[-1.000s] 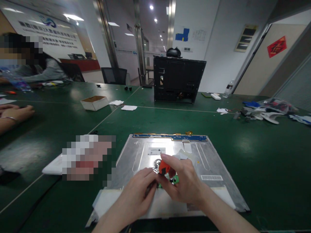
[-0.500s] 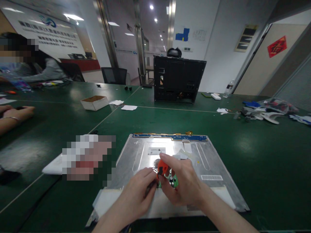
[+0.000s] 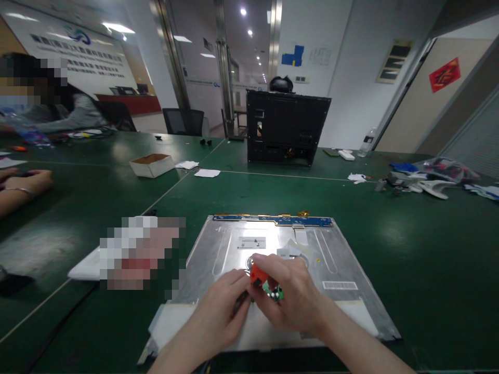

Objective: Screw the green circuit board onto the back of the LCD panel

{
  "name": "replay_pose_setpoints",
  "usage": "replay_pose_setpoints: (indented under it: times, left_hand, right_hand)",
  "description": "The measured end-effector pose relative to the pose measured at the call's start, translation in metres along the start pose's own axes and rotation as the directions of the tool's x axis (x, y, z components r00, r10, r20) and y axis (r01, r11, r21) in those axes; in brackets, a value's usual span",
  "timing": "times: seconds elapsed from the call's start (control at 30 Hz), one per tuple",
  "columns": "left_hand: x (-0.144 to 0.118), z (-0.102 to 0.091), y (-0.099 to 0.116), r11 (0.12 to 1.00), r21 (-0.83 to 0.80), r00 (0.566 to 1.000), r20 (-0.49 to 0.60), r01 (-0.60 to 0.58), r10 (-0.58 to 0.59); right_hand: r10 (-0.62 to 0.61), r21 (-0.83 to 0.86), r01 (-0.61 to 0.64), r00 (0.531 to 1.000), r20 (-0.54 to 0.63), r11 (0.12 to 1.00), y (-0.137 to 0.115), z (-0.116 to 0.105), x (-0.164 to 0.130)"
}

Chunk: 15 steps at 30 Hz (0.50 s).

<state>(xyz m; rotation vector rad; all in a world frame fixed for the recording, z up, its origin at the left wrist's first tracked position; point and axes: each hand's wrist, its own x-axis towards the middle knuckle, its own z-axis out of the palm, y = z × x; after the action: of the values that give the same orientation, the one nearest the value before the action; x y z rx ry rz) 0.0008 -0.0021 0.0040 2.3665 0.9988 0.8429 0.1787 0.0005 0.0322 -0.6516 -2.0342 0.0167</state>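
Note:
A silver display panel (image 3: 296, 324) lies back side up on the table, with a blue circuit strip (image 3: 273, 221) along its far edge. My right hand (image 3: 294, 293) grips the orange-and-black handle of a screwdriver (image 3: 258, 275); its shaft is hidden. Under my fingers sits a small green circuit board (image 3: 277, 294), mostly covered. My left hand (image 3: 224, 306) is closed beside the handle, fingertips together at the board's left side; what they hold, if anything, is hidden. Two small screws (image 3: 257, 242) appear to lie on the panel's label beyond my hands.
A black monitor housing (image 3: 286, 127) stands upright across the green table. To the left are an open cardboard box (image 3: 152, 165), a blurred-out packet (image 3: 136, 254), and another person's hands (image 3: 29, 182). Bags and loose parts (image 3: 421, 179) lie at the right. A bottle (image 3: 366, 143) stands farther back.
My right hand has turned and shifted slightly down and left with the screwdriver handle, which now tilts differently. My left hand stays nearly still.

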Motion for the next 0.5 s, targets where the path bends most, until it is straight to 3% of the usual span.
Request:
replay_pose_setpoints:
  times: [0.23,0.5]
  left_hand:
    - [-0.0013,0.0015,-0.0011,0.999,-0.022,0.999,0.027,0.046,-0.045]
    - [0.0009,-0.0017,0.0027,1.0,-0.008,0.999,0.026,0.021,-0.021]
  right_hand:
    - [0.01,-0.017,-0.01,1.0,0.018,1.0,0.0022,0.0011,-0.0008]
    - [-0.032,0.081,0.031,0.999,0.01,0.996,0.0011,-0.0023,0.0002]
